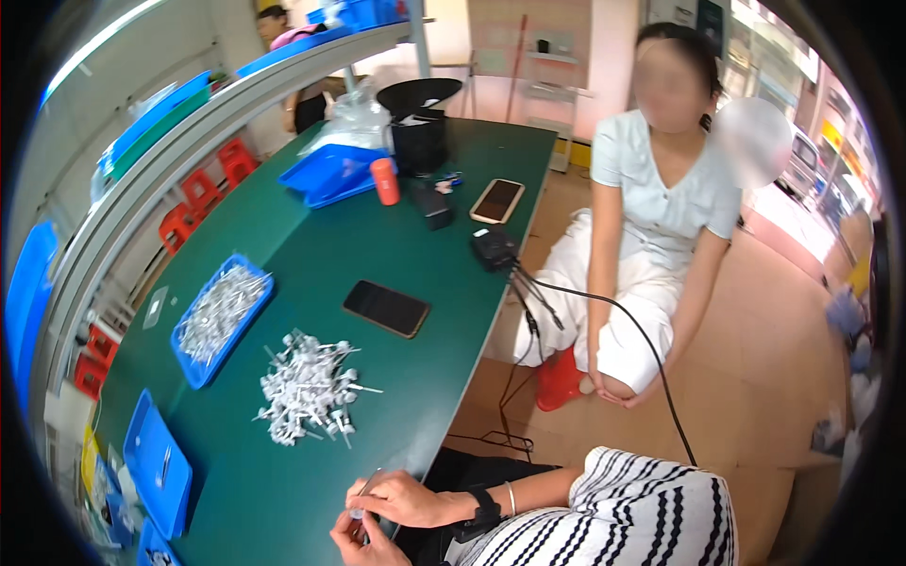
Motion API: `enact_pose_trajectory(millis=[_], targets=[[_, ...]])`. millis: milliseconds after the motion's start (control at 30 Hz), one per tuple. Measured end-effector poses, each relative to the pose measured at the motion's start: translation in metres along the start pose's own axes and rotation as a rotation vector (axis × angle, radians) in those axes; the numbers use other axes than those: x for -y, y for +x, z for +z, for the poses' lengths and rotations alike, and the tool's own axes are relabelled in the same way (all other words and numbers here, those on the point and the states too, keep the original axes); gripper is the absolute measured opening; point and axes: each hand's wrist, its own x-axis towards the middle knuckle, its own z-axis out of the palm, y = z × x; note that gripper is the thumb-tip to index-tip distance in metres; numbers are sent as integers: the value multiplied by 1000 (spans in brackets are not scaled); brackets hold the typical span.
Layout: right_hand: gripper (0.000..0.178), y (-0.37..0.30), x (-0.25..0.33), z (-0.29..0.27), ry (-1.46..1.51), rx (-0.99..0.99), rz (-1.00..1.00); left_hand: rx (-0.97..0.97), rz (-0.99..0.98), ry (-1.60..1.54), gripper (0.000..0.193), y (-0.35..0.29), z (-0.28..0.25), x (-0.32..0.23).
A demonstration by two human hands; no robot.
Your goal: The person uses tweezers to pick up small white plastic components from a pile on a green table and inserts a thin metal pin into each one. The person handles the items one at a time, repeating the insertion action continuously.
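Close together at the near edge of the green table (pixel 283 500) are my two hands. The fingers of my left hand (pixel 370 549) pinch a small whitish, clear-looking part (pixel 356 514). Just above it, my right hand (pixel 408 498) is closed on a thin rod-like piece (pixel 377 474), whose kind is too small to make out; its fingertips meet the small part. Beyond my hands lies a loose heap of small white plastic parts with thin stems (pixel 310 387). Farther left, a blue tray (pixel 198 374) holds many clear, thin parts.
A blue tray (pixel 142 439) with a few thin pieces stands at left. Phones (pixel 387 308), a black box (pixel 494 248) with a cable, a red cylinder (pixel 385 182), blue bins (pixel 330 174) and a black bucket (pixel 420 141) occupy the table. A seated person (pixel 656 179) is at right.
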Motion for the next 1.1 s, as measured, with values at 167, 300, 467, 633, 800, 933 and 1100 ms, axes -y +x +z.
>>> enact_pose_trajectory(millis=[167,300,467,633,800,933,1100], targets=[[31,0,2,-3,24,-65,-26,30,0,-57,16,-1,5,0],[33,1,-5,-5,-12,-52,-6,43,15,-72,17,0,5,-3],[34,3,5,-5,-3,-37,6,24,21,-61,20,0,1,-19],[33,3,3,-3,0,-47,-5,19,29,-80,20,1,2,-19],[32,2,-1,0,26,-39,3,-6,16,-87,21,0,3,-11],[33,2,-4,0,26,-50,-37,15,1,-124,24,-1,4,-12],[35,2,-7,-4,3,-56,-31,36,60,-21,23,0,6,-14]])
